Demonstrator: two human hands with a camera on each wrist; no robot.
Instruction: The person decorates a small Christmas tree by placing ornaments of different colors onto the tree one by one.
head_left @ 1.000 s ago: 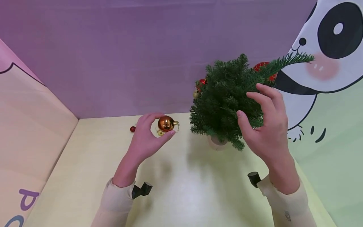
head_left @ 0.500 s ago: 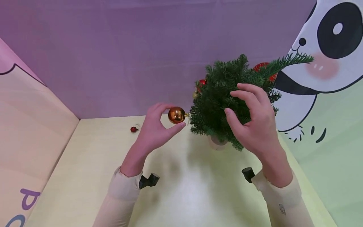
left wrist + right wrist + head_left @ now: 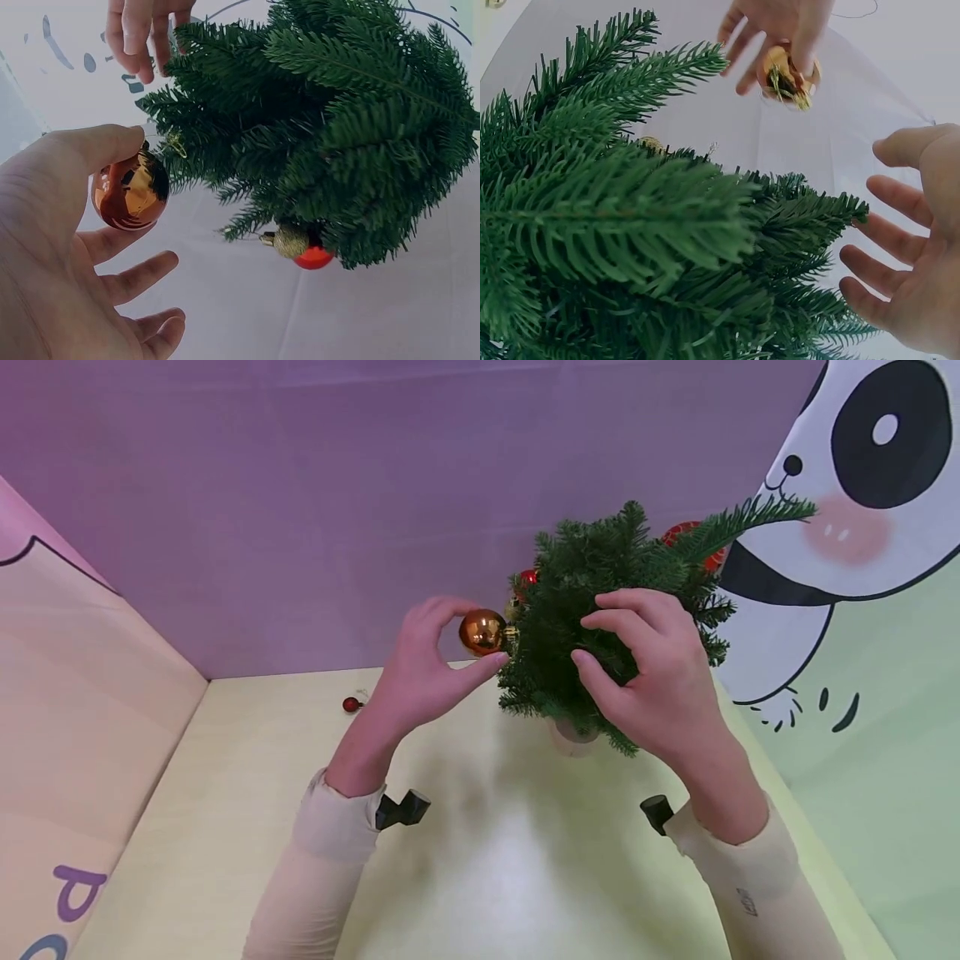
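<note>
A shiny copper-coloured bauble (image 3: 482, 632) is pinched by the thumb and fingers of the left hand (image 3: 420, 672) at the nine o'clock edge of the green tree (image 3: 570, 597), its gold cap (image 3: 512, 633) pointed towards the branches. The right hand (image 3: 652, 672) is held at the tree's four o'clock with fingers spread and loosely curved, nothing being gripped. A glittery gold ball (image 3: 291, 241) and a red ball (image 3: 313, 259) are seen at the tree's ten o'clock, a patterned red ornament (image 3: 681, 533) at two o'clock, and a tiny red bauble (image 3: 351, 704) on the tabletop (image 3: 247, 777) at the left hand's eight o'clock.
</note>
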